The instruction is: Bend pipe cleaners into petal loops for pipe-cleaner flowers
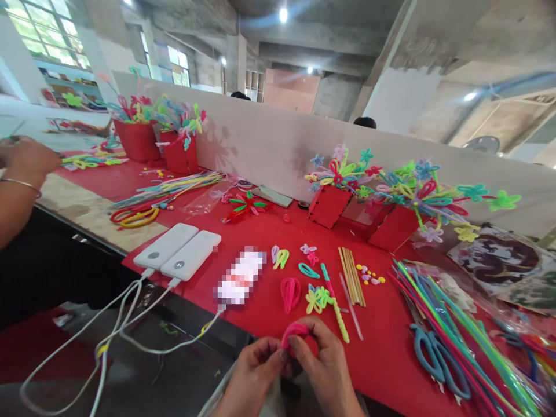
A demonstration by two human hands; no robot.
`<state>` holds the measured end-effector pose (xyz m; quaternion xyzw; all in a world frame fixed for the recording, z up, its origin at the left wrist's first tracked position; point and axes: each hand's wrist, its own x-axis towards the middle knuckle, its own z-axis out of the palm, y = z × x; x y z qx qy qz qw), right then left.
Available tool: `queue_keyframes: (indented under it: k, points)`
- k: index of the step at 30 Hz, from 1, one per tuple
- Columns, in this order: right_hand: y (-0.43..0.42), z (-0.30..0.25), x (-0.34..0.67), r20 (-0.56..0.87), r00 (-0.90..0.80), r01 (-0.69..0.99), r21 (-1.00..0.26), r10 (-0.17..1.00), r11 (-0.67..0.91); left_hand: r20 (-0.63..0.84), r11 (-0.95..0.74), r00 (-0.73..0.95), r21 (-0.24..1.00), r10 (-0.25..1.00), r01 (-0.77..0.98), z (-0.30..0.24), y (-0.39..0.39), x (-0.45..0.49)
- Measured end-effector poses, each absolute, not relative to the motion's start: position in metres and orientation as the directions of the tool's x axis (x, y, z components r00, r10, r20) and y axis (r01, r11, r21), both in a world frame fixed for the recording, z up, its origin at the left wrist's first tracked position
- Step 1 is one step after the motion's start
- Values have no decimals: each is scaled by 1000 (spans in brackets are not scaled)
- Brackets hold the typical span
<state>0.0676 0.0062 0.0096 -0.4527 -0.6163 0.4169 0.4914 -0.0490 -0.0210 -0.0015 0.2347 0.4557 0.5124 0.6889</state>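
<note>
Pink loop [297, 330], one, fuzzy, bent into a curve; located at the near edge of the red tabletop [373, 365], between both hands. Left hand [262, 364]: thumb and fingers pinched the loop's left end. Right hand [326, 360]: thumb and fingers gripped its other side.

Just beyond the hands: one pink bundle [290, 294] of loops, lying flat; one wrapped stick [340, 320] — teal, pink and yellow-green — with yellow-green flowers [313, 301] at its left side. Farther back lay a teal loop [308, 270], two small flowers [312, 258], lilac and pink, and a lime loop [282, 259] beside a lilac one.

To the right: wooden sticks [351, 277], in a row; pompoms [371, 278], yellow, pink and lilac; blue-handled scissors [434, 353], near a spread of coloured stems [473, 336].

To the left: a phone [241, 278], cabled, and two white power banks [191, 255], side by side.

At the back, against the partition [269, 145]: red boxes [330, 205] filled with fuzzy flowers. Far left: a co-worker's hand [32, 155].
</note>
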Motion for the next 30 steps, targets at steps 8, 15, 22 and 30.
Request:
queue_keyframes:
  k: [8,15,22,30]
  points:
    - [6,14,67,146,-58,228,-961,988,155,-185,165,-86,965,979,-203,-13,-23,-54]
    - [11,6,75,65,-32,57,-996,997,67,-241,215,-38,918,970,-333,-15,-19,-50]
    - [-1,-4,66,-101,-173,-95,-988,980,-119,-338,288,22,763,941,-579,1,-10,-50]
    - [-4,-8,66,-179,-189,-374,-896,966,-239,-339,339,110,752,934,-565,4,-8,-39]
